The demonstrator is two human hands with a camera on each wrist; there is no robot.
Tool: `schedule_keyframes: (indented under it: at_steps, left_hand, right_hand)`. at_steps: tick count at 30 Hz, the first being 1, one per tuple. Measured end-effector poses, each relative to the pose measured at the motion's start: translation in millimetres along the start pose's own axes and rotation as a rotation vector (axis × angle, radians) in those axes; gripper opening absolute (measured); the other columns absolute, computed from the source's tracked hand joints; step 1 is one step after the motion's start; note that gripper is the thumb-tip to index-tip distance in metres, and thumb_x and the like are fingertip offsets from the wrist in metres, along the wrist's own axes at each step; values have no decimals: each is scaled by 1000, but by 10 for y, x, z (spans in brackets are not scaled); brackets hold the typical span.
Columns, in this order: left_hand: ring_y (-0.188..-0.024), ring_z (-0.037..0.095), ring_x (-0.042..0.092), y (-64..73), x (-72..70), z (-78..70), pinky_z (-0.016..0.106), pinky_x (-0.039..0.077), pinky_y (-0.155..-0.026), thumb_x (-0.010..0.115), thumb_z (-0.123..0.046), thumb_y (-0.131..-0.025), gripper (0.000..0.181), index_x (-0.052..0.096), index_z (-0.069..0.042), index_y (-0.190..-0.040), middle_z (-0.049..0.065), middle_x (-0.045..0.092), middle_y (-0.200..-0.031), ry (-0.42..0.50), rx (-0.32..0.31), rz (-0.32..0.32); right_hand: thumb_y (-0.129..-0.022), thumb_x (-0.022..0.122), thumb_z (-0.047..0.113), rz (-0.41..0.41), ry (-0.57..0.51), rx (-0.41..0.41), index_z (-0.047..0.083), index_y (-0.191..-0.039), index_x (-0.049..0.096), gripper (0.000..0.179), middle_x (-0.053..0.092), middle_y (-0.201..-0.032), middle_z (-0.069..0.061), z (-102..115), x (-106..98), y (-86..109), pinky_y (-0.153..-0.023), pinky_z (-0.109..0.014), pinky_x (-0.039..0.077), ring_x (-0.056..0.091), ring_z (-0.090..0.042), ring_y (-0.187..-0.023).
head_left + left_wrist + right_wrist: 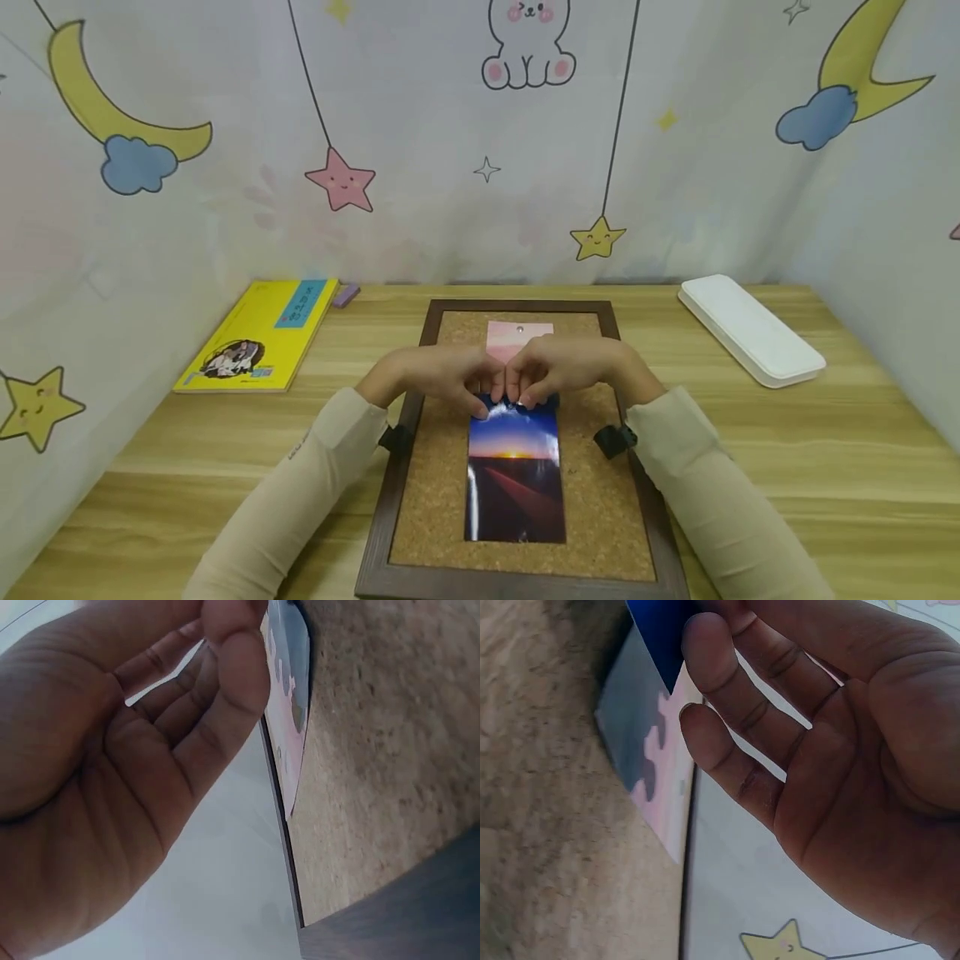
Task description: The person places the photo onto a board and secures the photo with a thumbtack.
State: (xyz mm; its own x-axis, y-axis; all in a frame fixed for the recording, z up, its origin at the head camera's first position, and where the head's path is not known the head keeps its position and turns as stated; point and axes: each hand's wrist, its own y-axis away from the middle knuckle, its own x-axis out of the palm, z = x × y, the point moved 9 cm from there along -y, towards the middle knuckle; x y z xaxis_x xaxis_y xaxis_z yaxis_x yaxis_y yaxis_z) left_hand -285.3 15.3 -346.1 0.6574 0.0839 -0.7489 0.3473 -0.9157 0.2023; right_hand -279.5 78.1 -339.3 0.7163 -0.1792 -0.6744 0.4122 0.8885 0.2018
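Note:
A glossy sunset photo [514, 492] lies over the lower middle of a cork board [600, 517] with a dark brown frame. At its top edge, my left hand [450, 375] pinches the photo, thumb in front. Close beside it, my right hand [566, 367] pinches the same edge, the fingertips of both hands nearly meeting. Behind them a pink picture [498, 333] is fixed to the board by a small pin [520, 329]; the hands and the photo cover its lower part in the head view. The right wrist view shows the photo's blue corner [660, 637] by the fingers.
On the wooden table [360, 367], a yellow book [258, 333] lies at the left with a small purple block [347, 296] by its corner. A white oblong case [750, 329] sits at the right. A patterned curtain [420, 125] hangs behind.

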Motion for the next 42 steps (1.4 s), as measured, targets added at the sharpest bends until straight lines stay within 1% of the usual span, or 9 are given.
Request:
schedule_keyframes:
  at_steps: [4,9,13,19,23,26,31,38,42]
  left_hand:
    - [-77,8,55,13,59,36,24,48,-70,76,-1,-85,17,66,-4,-99,0,64,-90,20,32,42]
    - [-76,11,54,15,45,76,25,47,-69,75,2,-85,19,63,-4,-98,1,62,-89,44,24,49]
    - [-75,10,55,-5,76,108,26,47,-69,74,3,-86,19,63,-4,-100,2,63,-90,80,6,67]
    - [-79,7,58,2,116,142,24,49,-71,72,3,-87,19,67,-6,-103,1,66,-95,38,-16,99]
    - [-75,10,55,15,105,145,24,47,-67,72,3,-87,20,63,-4,-103,3,62,-91,87,-17,93]
    - [-72,12,60,12,108,171,25,50,-66,73,4,-87,21,59,-2,-103,4,61,-86,133,-49,68]
    - [-66,18,69,-7,190,235,32,58,-65,71,5,-89,22,58,0,-105,7,65,-83,230,-142,71]
    - [-61,19,68,-35,190,241,31,57,-61,71,4,-89,20,59,-3,-104,7,68,-75,199,-172,58]
    - [-61,18,67,-40,201,246,30,56,-60,72,2,-89,16,60,-1,-98,5,66,-75,190,-180,67]
  right_hand:
    - [-94,67,3,19,-20,6,4,-102,69,8,70,-87,1,-103,88,-58,-71,-27,53,63,-11,-77]
    - [-94,68,3,4,-16,36,4,-99,69,5,69,-87,1,-176,88,-93,-70,-27,53,63,-11,-75]
    - [-95,67,4,6,-18,59,4,-98,69,4,68,-86,1,-218,104,-106,-70,-27,52,62,-11,-74]
    - [-95,67,5,15,-13,30,5,-99,70,4,67,-85,2,-177,139,-143,-69,-26,52,60,-9,-73]
    - [-95,67,5,7,35,40,7,-95,71,4,67,-85,4,-134,102,-136,-68,-26,52,60,-8,-73]
    - [-95,67,5,15,27,74,9,-94,71,6,68,-86,4,-134,99,-127,-68,-26,52,61,-9,-72]
    - [-96,68,9,52,37,61,10,-93,71,4,66,-84,6,-120,172,-165,-68,-25,50,59,-7,-72]
    - [-94,69,6,58,81,31,9,-89,70,6,64,-82,7,-81,227,-208,-69,-23,49,56,-5,-73]
    - [-94,69,6,61,116,54,10,-89,70,7,62,-81,8,-100,259,-208,-68,-22,47,54,-3,-71]
